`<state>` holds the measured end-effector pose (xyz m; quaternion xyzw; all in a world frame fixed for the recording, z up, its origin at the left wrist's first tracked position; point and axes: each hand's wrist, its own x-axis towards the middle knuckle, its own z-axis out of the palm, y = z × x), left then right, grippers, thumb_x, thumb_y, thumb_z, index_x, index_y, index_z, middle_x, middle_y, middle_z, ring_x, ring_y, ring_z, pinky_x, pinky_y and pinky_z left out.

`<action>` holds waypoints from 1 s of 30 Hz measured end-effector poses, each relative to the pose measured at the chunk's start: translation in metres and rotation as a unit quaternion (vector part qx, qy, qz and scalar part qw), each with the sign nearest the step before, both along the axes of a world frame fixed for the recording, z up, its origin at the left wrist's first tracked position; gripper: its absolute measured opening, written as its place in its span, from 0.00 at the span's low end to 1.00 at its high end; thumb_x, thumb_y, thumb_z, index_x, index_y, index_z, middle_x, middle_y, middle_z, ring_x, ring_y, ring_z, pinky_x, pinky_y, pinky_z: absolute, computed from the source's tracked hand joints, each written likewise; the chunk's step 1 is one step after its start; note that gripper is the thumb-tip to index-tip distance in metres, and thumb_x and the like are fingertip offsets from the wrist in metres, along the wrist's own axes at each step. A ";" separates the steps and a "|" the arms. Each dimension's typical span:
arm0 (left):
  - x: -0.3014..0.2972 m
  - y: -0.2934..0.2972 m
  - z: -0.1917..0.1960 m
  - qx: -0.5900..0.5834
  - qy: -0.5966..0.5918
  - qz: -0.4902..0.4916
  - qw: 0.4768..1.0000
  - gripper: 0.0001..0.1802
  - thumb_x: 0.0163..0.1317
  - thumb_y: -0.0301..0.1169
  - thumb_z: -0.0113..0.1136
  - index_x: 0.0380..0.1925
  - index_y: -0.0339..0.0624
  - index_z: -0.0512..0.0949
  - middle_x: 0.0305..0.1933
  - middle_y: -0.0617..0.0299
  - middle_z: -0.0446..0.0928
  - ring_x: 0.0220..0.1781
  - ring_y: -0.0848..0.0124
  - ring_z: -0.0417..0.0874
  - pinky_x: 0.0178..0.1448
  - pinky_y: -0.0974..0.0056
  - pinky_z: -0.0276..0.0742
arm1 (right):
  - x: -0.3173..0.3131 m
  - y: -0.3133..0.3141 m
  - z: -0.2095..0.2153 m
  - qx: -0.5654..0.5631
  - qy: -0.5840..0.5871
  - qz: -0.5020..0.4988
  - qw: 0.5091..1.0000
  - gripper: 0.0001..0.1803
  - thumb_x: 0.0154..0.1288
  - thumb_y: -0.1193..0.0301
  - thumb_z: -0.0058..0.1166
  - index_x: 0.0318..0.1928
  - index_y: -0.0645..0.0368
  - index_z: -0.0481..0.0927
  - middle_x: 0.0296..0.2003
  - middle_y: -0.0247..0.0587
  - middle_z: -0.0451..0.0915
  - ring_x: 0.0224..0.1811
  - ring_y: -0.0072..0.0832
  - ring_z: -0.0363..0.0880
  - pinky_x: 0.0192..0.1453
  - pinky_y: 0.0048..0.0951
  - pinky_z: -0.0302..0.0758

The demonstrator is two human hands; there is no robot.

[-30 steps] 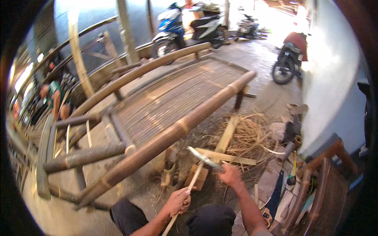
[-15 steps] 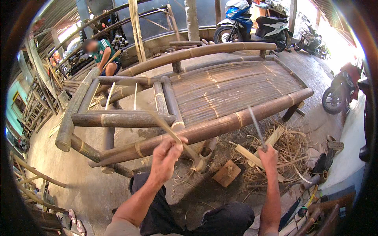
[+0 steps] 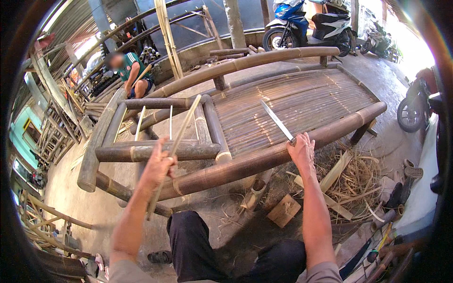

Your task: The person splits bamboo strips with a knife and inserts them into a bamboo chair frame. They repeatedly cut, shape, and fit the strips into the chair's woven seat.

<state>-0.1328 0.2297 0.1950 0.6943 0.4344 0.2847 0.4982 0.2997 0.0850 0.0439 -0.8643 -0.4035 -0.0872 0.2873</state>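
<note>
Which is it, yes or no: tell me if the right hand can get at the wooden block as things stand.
Probably yes: the wooden block lies on the floor with its top uncovered. But the right hand holds a knife, so its grip isn't free.

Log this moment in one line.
left hand: holds thin tan bamboo strip | right hand: holds long silver-bladed knife | ahead: brown bamboo bench

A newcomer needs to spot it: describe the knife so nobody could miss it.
Find the long bamboo bench crossing the middle. In front of its thick near rail is the person's right hand, and the knife juts up and leftward from it. Its straight, pale, shiny blade sets it apart from the dull brown slats behind.
</note>
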 end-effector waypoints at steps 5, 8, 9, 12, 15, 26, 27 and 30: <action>-0.052 0.051 0.011 0.376 0.397 0.016 0.837 0.34 0.68 0.29 0.53 0.74 0.61 0.62 0.33 0.47 0.83 0.39 0.49 0.86 0.49 0.45 0.79 | 0.000 -0.006 -0.006 0.053 -0.018 0.013 0.998 0.26 0.63 0.61 0.66 0.54 0.68 0.81 0.59 0.54 0.80 0.72 0.51 0.68 0.76 0.65 0.60; -0.059 0.062 0.009 0.389 0.451 0.032 0.803 0.27 0.68 0.30 0.53 0.68 0.59 0.69 0.40 0.43 0.85 0.46 0.42 0.85 0.52 0.41 0.77 | 0.001 -0.005 -0.008 0.033 -0.003 0.006 0.999 0.28 0.65 0.61 0.65 0.57 0.69 0.79 0.60 0.54 0.79 0.73 0.50 0.68 0.76 0.65 0.59; -0.060 0.063 0.010 0.392 0.461 0.026 0.796 0.25 0.68 0.31 0.53 0.66 0.58 0.72 0.40 0.44 0.85 0.47 0.43 0.85 0.52 0.41 0.77 | 0.001 -0.006 -0.008 0.034 -0.007 0.010 0.999 0.28 0.65 0.61 0.65 0.58 0.69 0.79 0.60 0.54 0.79 0.73 0.50 0.68 0.77 0.65 0.59; -0.059 0.066 0.018 0.443 0.465 0.023 0.766 0.18 0.69 0.33 0.54 0.58 0.55 0.78 0.41 0.47 0.86 0.47 0.46 0.86 0.53 0.44 0.79 | 0.001 -0.006 -0.008 0.031 -0.007 0.009 0.999 0.28 0.66 0.60 0.64 0.59 0.68 0.79 0.61 0.53 0.79 0.73 0.49 0.68 0.78 0.63 0.58; -0.055 0.069 0.030 0.445 0.490 0.036 0.749 0.14 0.69 0.37 0.57 0.52 0.55 0.83 0.42 0.50 0.86 0.45 0.49 0.87 0.53 0.47 0.81 | -0.001 -0.008 -0.006 0.021 0.002 0.003 1.000 0.27 0.67 0.60 0.63 0.60 0.66 0.80 0.62 0.52 0.79 0.74 0.46 0.67 0.79 0.59 0.56; -0.036 0.069 0.054 0.387 0.542 0.025 0.746 0.15 0.64 0.47 0.64 0.45 0.59 0.90 0.40 0.52 0.88 0.42 0.52 0.89 0.50 0.50 0.83 | -0.001 -0.007 -0.008 0.055 -0.012 0.006 0.998 0.27 0.64 0.62 0.66 0.58 0.67 0.80 0.60 0.53 0.80 0.73 0.48 0.68 0.78 0.62 0.58; -0.034 0.070 0.058 0.393 0.533 0.025 0.749 0.14 0.63 0.47 0.64 0.44 0.59 0.90 0.39 0.52 0.88 0.42 0.52 0.89 0.50 0.50 0.83 | -0.001 -0.007 -0.009 0.056 -0.015 0.006 0.998 0.27 0.64 0.62 0.66 0.58 0.67 0.80 0.60 0.53 0.80 0.73 0.48 0.68 0.78 0.62 0.58; -0.028 0.072 0.069 0.400 0.540 0.015 0.740 0.15 0.62 0.48 0.65 0.42 0.58 0.91 0.39 0.52 0.88 0.43 0.53 0.89 0.50 0.51 0.83 | 0.000 -0.007 -0.010 0.049 -0.017 0.004 0.999 0.27 0.64 0.61 0.66 0.58 0.66 0.80 0.61 0.53 0.79 0.73 0.47 0.68 0.79 0.59 0.57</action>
